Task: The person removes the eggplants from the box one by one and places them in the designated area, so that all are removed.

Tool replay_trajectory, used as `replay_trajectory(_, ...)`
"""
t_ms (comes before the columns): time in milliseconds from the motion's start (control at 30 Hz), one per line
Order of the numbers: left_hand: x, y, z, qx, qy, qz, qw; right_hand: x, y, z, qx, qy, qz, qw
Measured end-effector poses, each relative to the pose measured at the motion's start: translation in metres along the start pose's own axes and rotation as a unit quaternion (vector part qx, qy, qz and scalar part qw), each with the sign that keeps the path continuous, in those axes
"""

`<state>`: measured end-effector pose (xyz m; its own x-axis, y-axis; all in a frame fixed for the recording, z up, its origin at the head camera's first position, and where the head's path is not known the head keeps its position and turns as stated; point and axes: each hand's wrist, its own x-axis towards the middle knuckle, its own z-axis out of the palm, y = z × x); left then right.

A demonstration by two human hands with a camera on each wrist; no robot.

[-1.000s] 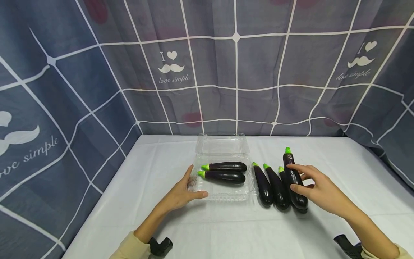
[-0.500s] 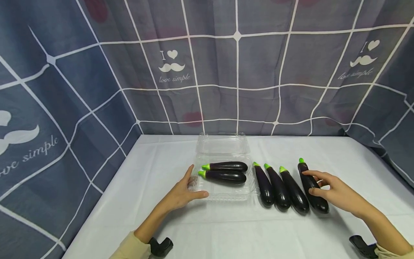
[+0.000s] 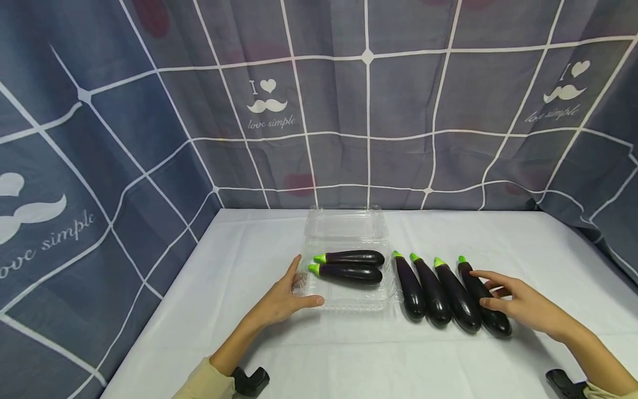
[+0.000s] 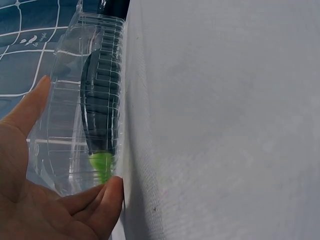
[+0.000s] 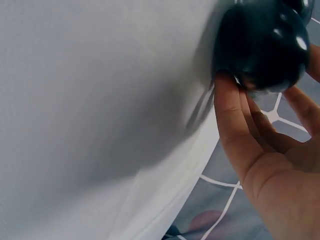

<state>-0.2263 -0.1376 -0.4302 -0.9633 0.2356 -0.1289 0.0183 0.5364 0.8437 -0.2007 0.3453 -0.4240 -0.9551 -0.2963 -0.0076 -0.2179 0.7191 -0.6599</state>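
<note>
A clear plastic clamshell box (image 3: 347, 302) lies with its lid raised at the back, two eggplants (image 3: 350, 273) side by side in its base. My left hand (image 3: 281, 299) rests against the box's left end, thumb at the front corner, fingers spread along the side. In the left wrist view, its fingertips touch the ridged clear wall. Right of the box several eggplants (image 3: 432, 293) lie in a slanted row, green stems pointing away. The rightmost eggplant (image 3: 476, 291) is between the fingers and thumb of my right hand (image 3: 520, 305). Its rounded end (image 5: 262, 47) shows in the right wrist view.
A white cloth (image 3: 359, 360) covers the tabletop. Grey-blue checked curtains (image 3: 329, 111) hang behind and along both sides. Black wrist-worn pieces (image 3: 251, 381) show at both cuffs.
My right hand has brought its eggplant down from on top of the others, to the right onto the cloth, then slid it close against the row. The left hand stays by the box.
</note>
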Motion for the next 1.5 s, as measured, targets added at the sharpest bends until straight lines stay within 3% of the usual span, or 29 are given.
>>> replay_trajectory(367, 0.0003, -0.0012, 0.0, 0.003, 0.002, 0.0, 1.0, -0.0025, 0.0008, -0.0015, -0.014, -0.009, 0.021, 1.0)
replay_trajectory(800, -0.0007, -0.0022, 0.0, -0.001, 0.003, 0.0, 1.0, -0.0046, 0.0072, -0.0038, 0.009, -0.02, -0.017, 1.0)
replay_trajectory(1000, -0.0008, -0.0014, 0.0016, -0.001, 0.002, 0.001, 1.0, -0.0084, 0.0087, -0.0041, 0.019, -0.028, -0.003, 0.999)
replay_trajectory(1500, -0.0005, 0.0003, 0.0015, 0.001, 0.004, 0.002, 1.0, -0.0088, 0.0065, -0.003, -0.011, -0.001, 0.023, 1.0)
